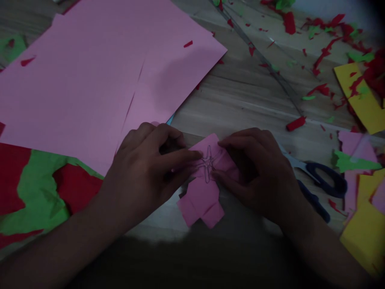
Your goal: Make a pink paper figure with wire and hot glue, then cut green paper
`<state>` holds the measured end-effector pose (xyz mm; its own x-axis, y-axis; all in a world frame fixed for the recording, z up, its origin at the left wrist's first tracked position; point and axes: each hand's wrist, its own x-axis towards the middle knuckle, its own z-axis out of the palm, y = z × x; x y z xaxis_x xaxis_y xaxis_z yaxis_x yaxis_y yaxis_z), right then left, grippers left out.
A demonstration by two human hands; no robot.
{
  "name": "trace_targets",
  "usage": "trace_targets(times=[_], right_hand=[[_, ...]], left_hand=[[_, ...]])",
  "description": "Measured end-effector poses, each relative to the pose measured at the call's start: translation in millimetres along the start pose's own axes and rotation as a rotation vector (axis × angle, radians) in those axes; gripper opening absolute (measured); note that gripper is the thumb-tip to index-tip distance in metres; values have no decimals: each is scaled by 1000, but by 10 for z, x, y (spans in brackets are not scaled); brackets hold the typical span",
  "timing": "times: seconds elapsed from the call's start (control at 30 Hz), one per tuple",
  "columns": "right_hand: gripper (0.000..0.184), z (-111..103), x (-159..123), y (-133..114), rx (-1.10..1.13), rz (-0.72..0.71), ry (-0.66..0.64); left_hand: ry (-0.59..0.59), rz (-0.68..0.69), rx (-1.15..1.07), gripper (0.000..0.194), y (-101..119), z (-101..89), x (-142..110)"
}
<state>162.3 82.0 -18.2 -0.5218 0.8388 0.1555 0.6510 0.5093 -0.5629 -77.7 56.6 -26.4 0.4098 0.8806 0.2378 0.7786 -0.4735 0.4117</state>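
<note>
A folded pink paper cutout with several flaps is between my two hands, near the middle of the view. Silver paper clips lie across its upper part in a cross shape. My left hand has thumb and forefinger pinched together at the left side of the cutout, close to the clips. On the opposite side, my right hand grips the cutout's right edge, with its thumb near the lower clip. The fingers partly hide the cutout's side flaps. The picture is dim.
Large pink sheets cover the upper left. Beneath them lie green paper and red paper. Blue-handled scissors rest beside my right hand. Red and green scraps, yellow paper and a clear strip lie to the right.
</note>
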Motion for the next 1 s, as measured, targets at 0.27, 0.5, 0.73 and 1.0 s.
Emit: trace_targets(times=[0.27,0.5,0.73,1.0], right_hand=[[30,13,-6,24,1,-34,11],[26,-5,7,13,63,-51,39],[29,6,-34,12,78,-54,40],[41,15,-37,23,58,-61,38]], left_hand=[[1,-3,4,19,-4,4,1],[-13,-33,12,19,14,-2,-1],[-20,-54,9,18,54,-22,12],[-2,-57,0,18,42,-1,5]])
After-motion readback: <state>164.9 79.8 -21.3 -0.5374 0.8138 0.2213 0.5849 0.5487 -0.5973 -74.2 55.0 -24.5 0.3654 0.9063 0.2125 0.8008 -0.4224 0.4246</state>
